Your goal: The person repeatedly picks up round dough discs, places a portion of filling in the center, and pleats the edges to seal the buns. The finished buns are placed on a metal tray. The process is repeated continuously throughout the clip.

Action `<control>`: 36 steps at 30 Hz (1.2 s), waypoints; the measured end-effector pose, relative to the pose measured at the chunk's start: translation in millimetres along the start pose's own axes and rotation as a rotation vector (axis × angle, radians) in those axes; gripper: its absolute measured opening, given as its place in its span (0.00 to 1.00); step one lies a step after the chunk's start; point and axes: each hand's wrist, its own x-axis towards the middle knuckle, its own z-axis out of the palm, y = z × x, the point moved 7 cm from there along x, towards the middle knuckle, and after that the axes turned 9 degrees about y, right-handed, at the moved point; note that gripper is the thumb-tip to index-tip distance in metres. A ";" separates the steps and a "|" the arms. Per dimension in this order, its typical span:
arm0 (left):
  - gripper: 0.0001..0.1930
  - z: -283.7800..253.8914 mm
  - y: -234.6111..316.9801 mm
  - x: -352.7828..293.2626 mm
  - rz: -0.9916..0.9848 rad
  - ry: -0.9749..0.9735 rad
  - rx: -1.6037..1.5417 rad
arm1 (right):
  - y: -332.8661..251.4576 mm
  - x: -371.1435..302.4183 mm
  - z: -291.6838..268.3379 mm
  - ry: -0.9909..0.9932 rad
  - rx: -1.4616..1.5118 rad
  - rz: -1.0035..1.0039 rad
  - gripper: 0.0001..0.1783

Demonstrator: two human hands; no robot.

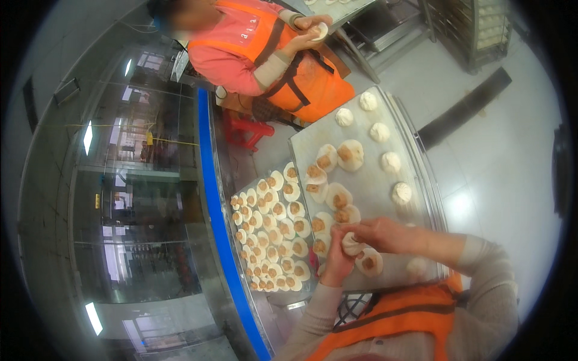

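Note:
My left hand [339, 260] cups a pleated dough bun [352, 244] from the left, fingers curled round it. From the right, my right hand [384, 234] pinches the gathered edge of the same bun; its fingertips partly hide the dough. Both hands are above the near part of a metal tray [367, 174]. On that tray lie several flat dough wrappers topped with brown filling, such as the wrapper [350, 155] near the middle and the wrapper [369, 262] just below my hands. Finished pleated buns, one of them the bun [401, 193], stand in a row along its right side.
Left of the tray, a lower tray [306, 285] is crowded with filled wrappers. Across from me a co-worker in an orange apron [319, 87] holds a piece of dough [321, 31]. A red stool [247, 129], a tray rack [472, 36] and a blue-edged glass partition [224, 222] stand around.

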 end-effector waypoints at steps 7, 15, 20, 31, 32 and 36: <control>0.30 -20.8 0.9 1.8 0.044 0.184 0.257 | 10.1 -6.8 23.4 -0.164 0.131 0.162 0.28; 0.35 -17.4 4.1 -4.4 -0.072 0.523 0.231 | 0.4 -9.3 19.8 -0.050 0.094 -0.057 0.21; 0.33 -1.7 0.9 6.6 -0.034 0.230 0.307 | 1.7 -12.3 22.9 -0.207 -0.088 -0.116 0.17; 0.30 -6.9 24.1 -10.3 0.563 0.516 0.591 | 1.2 -19.5 23.5 0.239 -0.015 0.289 0.11; 0.29 -8.1 24.9 -11.0 0.581 0.507 0.602 | 4.8 -20.5 28.1 0.232 -0.036 0.304 0.10; 0.29 -30.1 9.6 -5.9 0.383 0.534 0.351 | 5.5 -19.8 40.6 0.206 -0.067 0.250 0.09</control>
